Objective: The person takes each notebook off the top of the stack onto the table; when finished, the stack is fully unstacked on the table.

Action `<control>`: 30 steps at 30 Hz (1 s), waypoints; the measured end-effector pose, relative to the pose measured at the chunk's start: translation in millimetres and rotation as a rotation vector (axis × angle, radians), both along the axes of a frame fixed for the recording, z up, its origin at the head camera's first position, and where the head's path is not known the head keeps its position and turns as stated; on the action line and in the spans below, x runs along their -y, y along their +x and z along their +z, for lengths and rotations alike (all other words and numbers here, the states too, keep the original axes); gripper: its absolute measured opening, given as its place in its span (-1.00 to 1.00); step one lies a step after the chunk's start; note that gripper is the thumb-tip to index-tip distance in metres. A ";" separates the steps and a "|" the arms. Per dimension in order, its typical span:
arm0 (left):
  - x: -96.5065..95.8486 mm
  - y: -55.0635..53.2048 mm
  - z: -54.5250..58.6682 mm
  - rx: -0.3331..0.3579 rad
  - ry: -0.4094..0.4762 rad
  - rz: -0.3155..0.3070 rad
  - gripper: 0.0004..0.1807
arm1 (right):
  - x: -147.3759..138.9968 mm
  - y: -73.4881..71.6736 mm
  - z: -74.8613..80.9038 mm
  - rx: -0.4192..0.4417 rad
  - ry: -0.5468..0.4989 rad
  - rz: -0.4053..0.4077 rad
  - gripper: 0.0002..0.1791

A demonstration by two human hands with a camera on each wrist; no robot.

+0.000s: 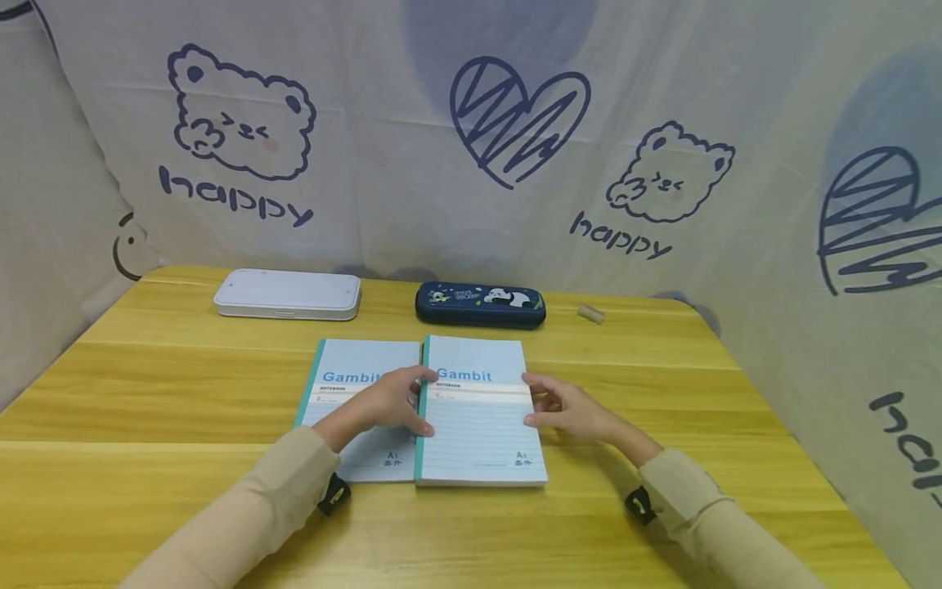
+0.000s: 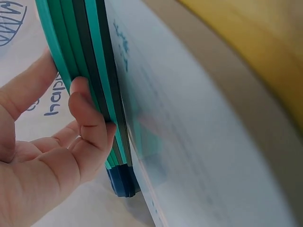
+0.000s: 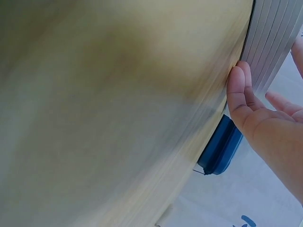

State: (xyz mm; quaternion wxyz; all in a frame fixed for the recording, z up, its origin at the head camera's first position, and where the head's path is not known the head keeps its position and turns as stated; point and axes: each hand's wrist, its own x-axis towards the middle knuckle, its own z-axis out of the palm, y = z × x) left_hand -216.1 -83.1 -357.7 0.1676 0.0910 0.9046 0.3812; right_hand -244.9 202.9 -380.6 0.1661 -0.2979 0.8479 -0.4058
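Observation:
A stack of several notebooks (image 1: pixel 478 450) with pale covers and green spines lies in front of me, the top one printed "Gambit". The left hand (image 1: pixel 390 401) reaches over another Gambit notebook (image 1: pixel 368 466) to the stack's spine side. In the left wrist view, bent fingers (image 2: pixel 87 109) rest against the green spines (image 2: pixel 97 42), with the thumb at the outer one. The right hand (image 1: pixel 570 409) is at the opposite side, fingertips right at the page edges. The right wrist view shows its fingers (image 3: pixel 236 90) against the layered page edges (image 3: pixel 274 38).
A white case (image 1: pixel 287 294) stands at the back left of the wooden table (image 1: pixel 184 409). Behind the stack is a dark blue panda pencil case (image 1: pixel 478 307), with a small tan block (image 1: pixel 591 314) to its right. A printed cloth (image 1: pixel 397 164) hangs behind the table.

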 end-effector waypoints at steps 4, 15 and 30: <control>1.0 -0.7 0.3 0.005 0.002 0.006 -0.20 | -0.3 -0.3 -0.2 -0.009 -0.005 0.009 -0.30; 12.6 0.6 1.7 0.096 0.100 0.006 -0.24 | -1.5 -0.4 -0.6 -0.009 -0.014 0.024 -0.25; 43.0 1.6 -1.5 0.313 0.519 -0.105 -0.22 | -0.8 1.2 -0.2 0.003 -0.007 0.006 -0.24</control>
